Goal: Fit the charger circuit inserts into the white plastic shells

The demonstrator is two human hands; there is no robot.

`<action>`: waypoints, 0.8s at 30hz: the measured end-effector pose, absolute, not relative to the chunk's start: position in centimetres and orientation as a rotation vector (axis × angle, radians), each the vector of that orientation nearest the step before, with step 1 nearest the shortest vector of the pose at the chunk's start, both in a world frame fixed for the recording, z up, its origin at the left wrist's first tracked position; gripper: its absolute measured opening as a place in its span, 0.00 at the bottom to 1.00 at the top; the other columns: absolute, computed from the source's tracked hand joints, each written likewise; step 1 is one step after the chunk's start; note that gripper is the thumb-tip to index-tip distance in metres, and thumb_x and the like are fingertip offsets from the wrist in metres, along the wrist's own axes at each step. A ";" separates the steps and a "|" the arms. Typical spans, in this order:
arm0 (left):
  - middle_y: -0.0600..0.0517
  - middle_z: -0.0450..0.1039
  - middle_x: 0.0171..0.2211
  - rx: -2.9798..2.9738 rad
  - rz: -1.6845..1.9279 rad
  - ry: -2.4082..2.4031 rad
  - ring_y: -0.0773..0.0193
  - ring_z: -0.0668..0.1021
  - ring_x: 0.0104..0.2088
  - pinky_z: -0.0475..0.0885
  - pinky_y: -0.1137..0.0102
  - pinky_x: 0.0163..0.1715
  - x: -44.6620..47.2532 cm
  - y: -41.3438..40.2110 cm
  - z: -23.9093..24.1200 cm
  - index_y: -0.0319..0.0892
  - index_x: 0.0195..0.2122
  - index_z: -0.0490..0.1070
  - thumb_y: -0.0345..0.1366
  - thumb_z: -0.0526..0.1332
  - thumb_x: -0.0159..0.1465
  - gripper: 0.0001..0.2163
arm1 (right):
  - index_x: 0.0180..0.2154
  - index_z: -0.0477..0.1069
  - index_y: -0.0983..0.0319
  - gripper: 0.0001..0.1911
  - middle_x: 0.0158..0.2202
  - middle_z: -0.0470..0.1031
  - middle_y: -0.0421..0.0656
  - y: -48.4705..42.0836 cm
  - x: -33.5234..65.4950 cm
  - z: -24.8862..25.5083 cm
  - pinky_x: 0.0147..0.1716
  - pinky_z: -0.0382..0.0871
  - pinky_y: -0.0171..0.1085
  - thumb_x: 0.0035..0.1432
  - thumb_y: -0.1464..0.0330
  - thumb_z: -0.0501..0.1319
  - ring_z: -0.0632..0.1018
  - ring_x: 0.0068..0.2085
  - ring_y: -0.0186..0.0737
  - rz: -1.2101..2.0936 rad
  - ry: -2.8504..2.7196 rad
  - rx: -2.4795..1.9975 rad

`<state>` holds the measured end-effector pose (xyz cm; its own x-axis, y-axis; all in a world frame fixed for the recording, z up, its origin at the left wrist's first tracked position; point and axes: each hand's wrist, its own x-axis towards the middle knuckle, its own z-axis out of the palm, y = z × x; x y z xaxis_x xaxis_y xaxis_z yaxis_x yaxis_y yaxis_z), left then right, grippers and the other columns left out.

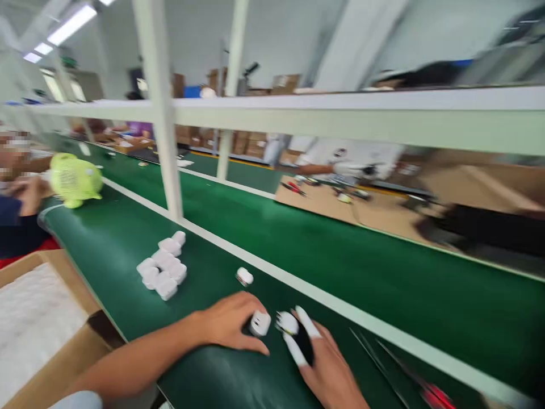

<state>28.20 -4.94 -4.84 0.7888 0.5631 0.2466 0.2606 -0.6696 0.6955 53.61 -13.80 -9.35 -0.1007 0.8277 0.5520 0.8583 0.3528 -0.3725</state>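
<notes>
The left hand (232, 324) is being held curled at a white housing (261, 323), thumb spread, grip unclear; over the green bench (225, 378), a pronged white part (288, 323) is being pinched by the right hand (324, 363). Its prongs (279, 321) could be bent by bumping the housing.

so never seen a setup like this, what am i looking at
There's no machine: these are a person's own two hands, seen by a camera worn on their head, looking forward and down. It's the only view. The left hand is at a white block with two dark slots; blur hides whether it's gripped. The right hand pinches a small white part between white-covered fingers. On the green bench lie a loose white piece, a cluster of white blocks and a tool with a red end.
</notes>
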 end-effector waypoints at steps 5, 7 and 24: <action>0.41 0.66 0.66 2.244 0.546 0.592 0.46 0.71 0.66 0.66 0.51 0.68 26.9 -4.0 -4.5 0.47 0.69 0.59 0.43 0.75 0.59 0.39 | 0.68 0.58 0.59 0.26 0.54 0.75 0.54 -14.8 52.7 -7.9 0.52 0.80 0.54 0.72 0.69 0.55 0.79 0.54 0.53 0.004 -1.918 -1.536; 0.42 0.62 0.69 2.240 0.502 0.606 0.46 0.68 0.68 0.64 0.49 0.69 26.8 -4.1 -4.9 0.50 0.71 0.57 0.40 0.73 0.62 0.38 | 0.67 0.59 0.60 0.25 0.52 0.75 0.53 -14.7 52.2 -7.2 0.50 0.80 0.54 0.71 0.71 0.56 0.78 0.52 0.52 -0.002 -1.881 -1.509; 0.45 0.73 0.64 2.426 0.632 0.497 0.51 0.72 0.64 0.70 0.49 0.63 28.0 -5.2 -5.9 0.55 0.76 0.38 0.34 0.62 0.73 0.39 | 0.71 0.53 0.63 0.33 0.53 0.73 0.54 -17.2 49.5 -3.8 0.50 0.79 0.54 0.69 0.76 0.58 0.73 0.54 0.54 0.004 -1.956 -1.357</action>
<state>28.01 -5.22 -5.90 0.8186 0.4754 0.3224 0.2020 -0.7637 0.6132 49.49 -17.20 -3.84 -0.1644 0.8087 0.5648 0.8062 0.4401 -0.3955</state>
